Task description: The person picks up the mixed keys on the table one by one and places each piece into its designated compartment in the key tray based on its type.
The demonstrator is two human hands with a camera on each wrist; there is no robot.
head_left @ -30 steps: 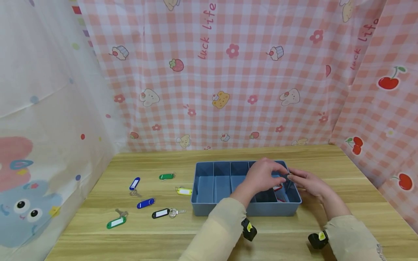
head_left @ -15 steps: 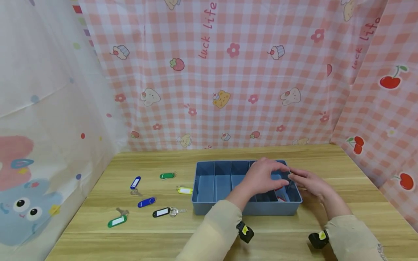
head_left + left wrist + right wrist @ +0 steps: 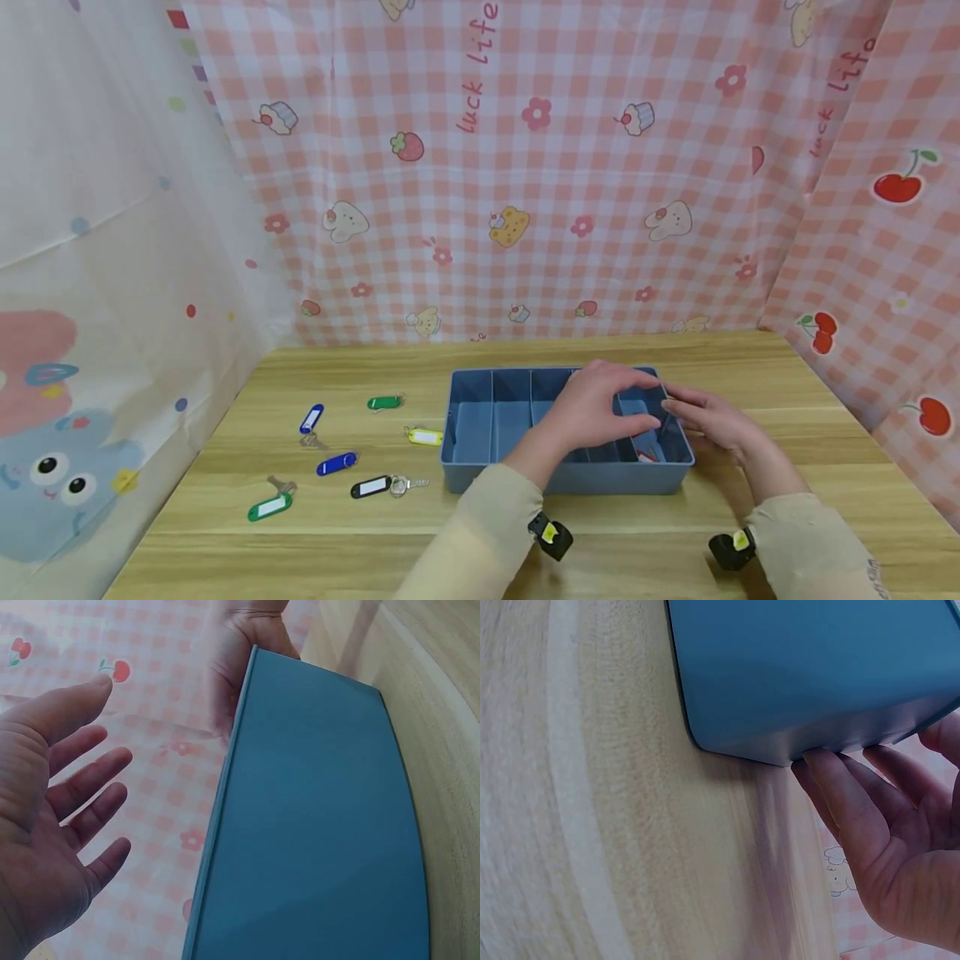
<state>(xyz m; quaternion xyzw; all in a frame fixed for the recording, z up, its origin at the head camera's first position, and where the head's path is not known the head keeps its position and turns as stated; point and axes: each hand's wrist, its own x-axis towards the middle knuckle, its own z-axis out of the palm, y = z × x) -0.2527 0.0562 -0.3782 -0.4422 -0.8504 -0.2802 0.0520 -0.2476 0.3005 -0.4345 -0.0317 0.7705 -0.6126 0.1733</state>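
A blue-grey divided box point(image 3: 555, 477) stands on the wooden table. My left hand point(image 3: 592, 408) hovers over its right half in the head view, thumb and fingers spread apart with nothing between them; the left wrist view shows this palm and relaxed fingers point(image 3: 97, 780) beside the box's front wall. My right hand point(image 3: 708, 421) is at the box's right end, fingertips touching the outer end wall point(image 3: 832, 731) and thumb at the rim. Below my left thumb, red-edged key tags point(image 3: 647, 455) lie in a right-hand compartment, partly hidden.
Left of the box lie key tags: two blue point(image 3: 337, 464), two green point(image 3: 270, 507), one black point(image 3: 372, 487) with a key, and a yellow one point(image 3: 425, 437) close to the box's left wall. A checked cloth point(image 3: 420, 275) hangs behind the table.
My left hand has drawn slightly left over the box, its thumb and fingers staying spread. My right hand keeps its place at the box's right end.
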